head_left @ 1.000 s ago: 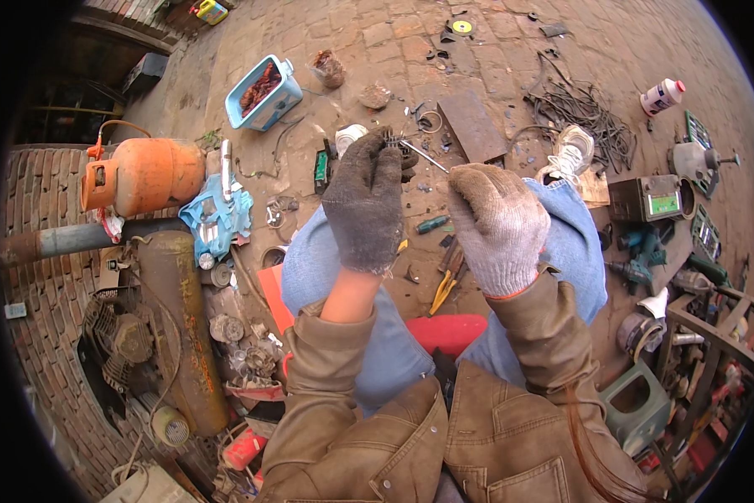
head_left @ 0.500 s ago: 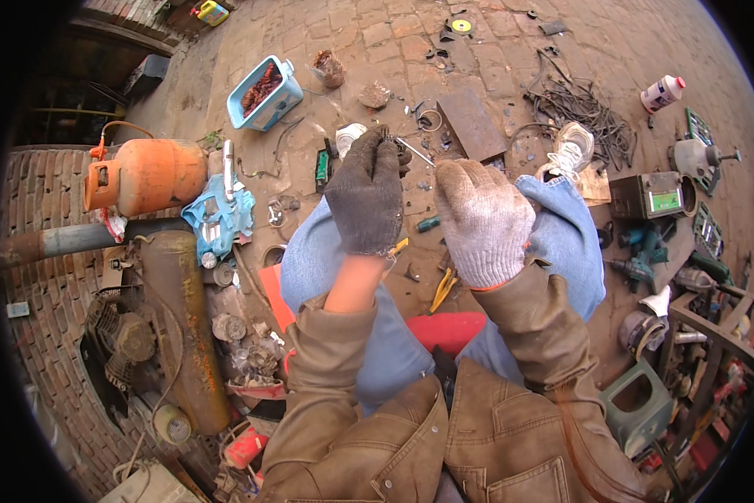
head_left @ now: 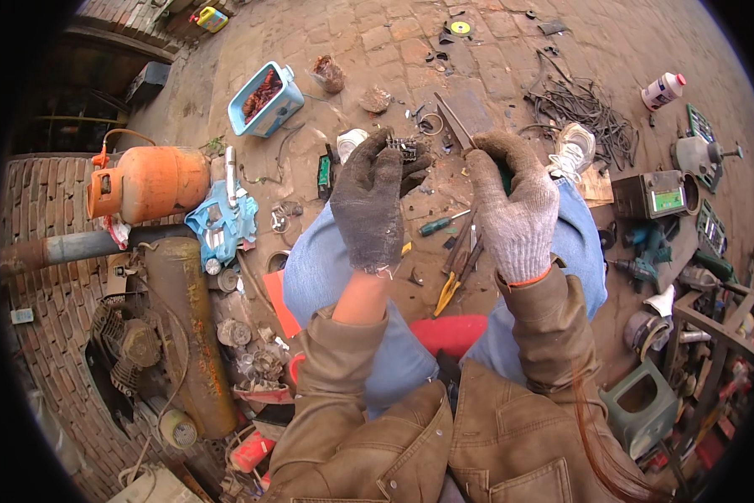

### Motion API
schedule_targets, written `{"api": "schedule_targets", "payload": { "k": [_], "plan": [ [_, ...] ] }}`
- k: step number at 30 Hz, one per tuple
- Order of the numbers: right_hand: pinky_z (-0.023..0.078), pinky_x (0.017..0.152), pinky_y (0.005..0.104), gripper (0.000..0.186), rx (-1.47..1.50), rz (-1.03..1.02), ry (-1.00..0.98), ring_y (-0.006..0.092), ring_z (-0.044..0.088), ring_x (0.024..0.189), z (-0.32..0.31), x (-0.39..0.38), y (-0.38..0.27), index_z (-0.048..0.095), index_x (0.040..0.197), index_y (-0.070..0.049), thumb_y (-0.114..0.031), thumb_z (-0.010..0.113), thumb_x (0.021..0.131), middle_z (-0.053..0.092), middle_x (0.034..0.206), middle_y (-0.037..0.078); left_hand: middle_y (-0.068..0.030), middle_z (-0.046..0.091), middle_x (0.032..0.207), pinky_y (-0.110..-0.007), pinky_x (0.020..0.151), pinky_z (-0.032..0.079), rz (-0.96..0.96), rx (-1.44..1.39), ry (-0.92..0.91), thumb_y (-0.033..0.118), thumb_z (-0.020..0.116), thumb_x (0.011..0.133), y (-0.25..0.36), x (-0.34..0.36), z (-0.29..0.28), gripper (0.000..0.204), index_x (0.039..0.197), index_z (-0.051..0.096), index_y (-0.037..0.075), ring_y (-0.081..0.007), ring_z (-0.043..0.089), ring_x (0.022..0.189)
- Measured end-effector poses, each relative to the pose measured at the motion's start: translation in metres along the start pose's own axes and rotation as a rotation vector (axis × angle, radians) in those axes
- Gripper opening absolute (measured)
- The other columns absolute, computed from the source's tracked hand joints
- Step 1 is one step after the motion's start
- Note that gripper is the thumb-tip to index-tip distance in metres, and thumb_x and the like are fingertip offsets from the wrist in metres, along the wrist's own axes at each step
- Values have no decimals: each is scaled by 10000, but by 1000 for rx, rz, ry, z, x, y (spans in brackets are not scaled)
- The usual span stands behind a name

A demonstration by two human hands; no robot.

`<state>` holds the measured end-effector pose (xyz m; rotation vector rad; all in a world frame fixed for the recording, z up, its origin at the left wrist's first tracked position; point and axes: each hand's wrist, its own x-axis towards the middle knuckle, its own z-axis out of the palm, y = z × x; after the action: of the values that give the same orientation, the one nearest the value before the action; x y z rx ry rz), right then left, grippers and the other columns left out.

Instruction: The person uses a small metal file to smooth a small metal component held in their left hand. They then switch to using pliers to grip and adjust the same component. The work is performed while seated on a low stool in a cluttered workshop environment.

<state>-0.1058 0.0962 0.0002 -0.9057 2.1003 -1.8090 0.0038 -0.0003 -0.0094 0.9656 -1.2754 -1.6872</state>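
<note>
My left hand (head_left: 367,201), in a dark dirty glove, is closed on a small dark metal part (head_left: 404,149) with a slotted or toothed surface. Just right of it, my right hand (head_left: 511,197), in a dirty pale knit glove, grips a long narrow metal tool (head_left: 454,121) pointing up and left, a bit of green showing inside the grip. Below and between the hands, a green-handled screwdriver (head_left: 435,225) and yellow-handled pliers (head_left: 446,293) lie on the paved floor (head_left: 406,50).
Left are an orange gas cylinder (head_left: 163,184), a blue bin (head_left: 265,113), a blue bag (head_left: 220,218) and a rusty cylinder (head_left: 188,335). Ahead lie a steel plate (head_left: 481,109) and tangled cable (head_left: 586,117). Right are a metal box (head_left: 649,199), a drill (head_left: 649,260) and a frame (head_left: 716,327).
My right hand has moved right and turned; the thin rod it held toward the metal part now gives way to a broader tool angled upward. My left hand shifted slightly right, showing more of the part.
</note>
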Motion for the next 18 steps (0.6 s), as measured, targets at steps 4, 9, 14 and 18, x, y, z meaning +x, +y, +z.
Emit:
{"api": "schedule_targets", "payload": {
  "k": [4, 9, 14, 18],
  "plan": [
    [542, 799, 373, 181, -7, -25, -110, 328, 695, 877, -2, -6, 1, 685, 1028, 1, -66, 681, 861, 705, 950, 177, -194, 694, 1092, -352, 813, 615, -15, -58, -8, 101, 554, 1018, 3, 1, -6, 309, 1263, 572, -85, -276, 724, 940],
    [536, 797, 384, 198, -193, -269, -191, 330, 680, 876, -4, -7, 0, 700, 1014, -10, -31, 712, 817, 703, 944, 162, -169, 701, 1044, -310, 774, 611, -19, -41, 60, 86, 597, 993, 4, 3, -10, 302, 1228, 581, -103, -218, 721, 882],
    [538, 779, 399, 211, -311, -429, -182, 331, 672, 879, -3, -5, -5, 699, 993, -41, -39, 732, 784, 703, 948, 135, -152, 703, 1033, -303, 756, 611, -4, -35, 90, 89, 609, 986, 5, 4, -10, 287, 1205, 602, -97, -203, 718, 861],
    [547, 729, 402, 193, -400, -492, -143, 300, 665, 858, 0, -6, -6, 680, 952, -84, -51, 716, 765, 696, 932, 90, -146, 704, 1029, -302, 748, 610, -4, -26, 107, 95, 621, 979, 3, 5, -10, 288, 1196, 609, -95, -199, 716, 857]
  ]
}}
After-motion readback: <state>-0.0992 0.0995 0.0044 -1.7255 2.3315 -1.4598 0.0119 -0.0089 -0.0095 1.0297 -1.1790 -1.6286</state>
